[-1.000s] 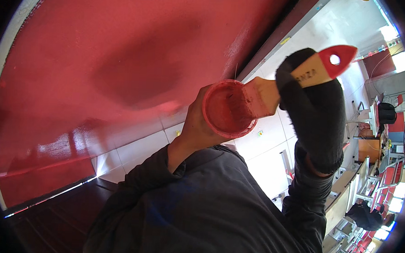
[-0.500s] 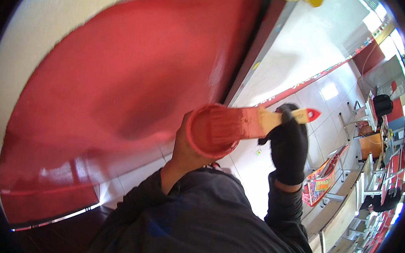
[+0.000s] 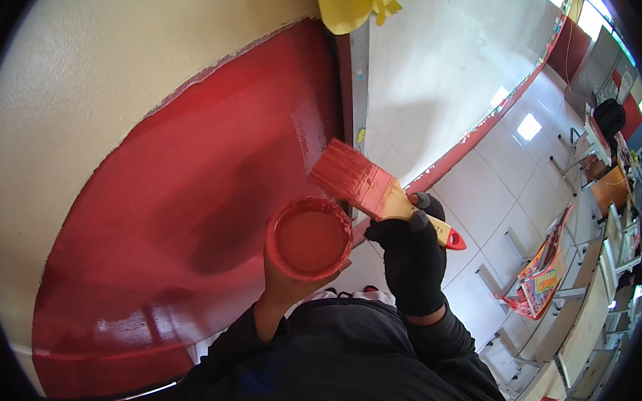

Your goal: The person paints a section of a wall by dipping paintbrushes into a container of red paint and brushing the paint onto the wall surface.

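Note:
My bare left hand (image 3: 287, 284) is wrapped round a round tub of red paint (image 3: 310, 238), held upright with its open top showing. Red smears coat the tub's rim. In my right hand (image 3: 412, 256), which wears a black glove with bare-looking fingertips, is a wide paintbrush (image 3: 372, 190). Its pale wooden handle ends in a red tip, and its bristles are loaded with red paint. The bristles point up and left, above the tub and apart from it. Just ahead is a wall painted glossy red (image 3: 192, 165) below a cream upper part (image 3: 88, 65).
A yellow paper or cloth decoration (image 3: 349, 6) hangs at the top beside a metal-edged white board (image 3: 444, 69). White floor tiles (image 3: 482, 173) run to the right. Desks (image 3: 561, 322), chairs with a colourful cover (image 3: 538, 284) and a black bag (image 3: 610, 117) stand there.
The brush has lifted off the tub, its bristles swinging up and to the left. The tub has moved slightly down, and the view has shifted, bringing more cream wall into sight.

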`<state>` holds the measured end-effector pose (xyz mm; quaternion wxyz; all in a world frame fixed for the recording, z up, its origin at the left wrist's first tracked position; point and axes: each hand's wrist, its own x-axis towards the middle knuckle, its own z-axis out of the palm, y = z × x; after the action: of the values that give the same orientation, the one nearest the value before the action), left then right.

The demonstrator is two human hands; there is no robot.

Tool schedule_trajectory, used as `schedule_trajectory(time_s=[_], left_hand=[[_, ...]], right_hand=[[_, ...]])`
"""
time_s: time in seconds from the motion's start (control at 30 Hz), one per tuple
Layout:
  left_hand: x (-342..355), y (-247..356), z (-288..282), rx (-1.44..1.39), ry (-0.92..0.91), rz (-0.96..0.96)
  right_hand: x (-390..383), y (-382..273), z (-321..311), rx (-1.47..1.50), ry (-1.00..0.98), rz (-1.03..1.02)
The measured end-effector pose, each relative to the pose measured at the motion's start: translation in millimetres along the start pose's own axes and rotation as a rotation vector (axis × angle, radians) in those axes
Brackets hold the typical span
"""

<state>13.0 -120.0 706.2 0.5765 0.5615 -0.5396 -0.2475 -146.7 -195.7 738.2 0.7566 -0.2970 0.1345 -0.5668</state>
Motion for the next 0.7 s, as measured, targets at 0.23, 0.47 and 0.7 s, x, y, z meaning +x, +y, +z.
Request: schedule_trajectory(time_s=[0.23, 0.47, 0.7], left_hand=[[-31.2, -20.8, -31.4, 0.238, -0.004, -0.1], [-58.9, -15.6, -60.7, 0.11, -0.071, -0.112], [-72.1, 4.6, -70.0, 0.064, -0.078, -0.062]], right_hand=[[6.7, 31.4, 24.9, 0.038, -0.07, -0.217], [18.5, 52.6, 51.1, 0.054, -0.133, -0.397], [34.7, 70.5, 69.0, 0.052, -0.164, -0.525]])
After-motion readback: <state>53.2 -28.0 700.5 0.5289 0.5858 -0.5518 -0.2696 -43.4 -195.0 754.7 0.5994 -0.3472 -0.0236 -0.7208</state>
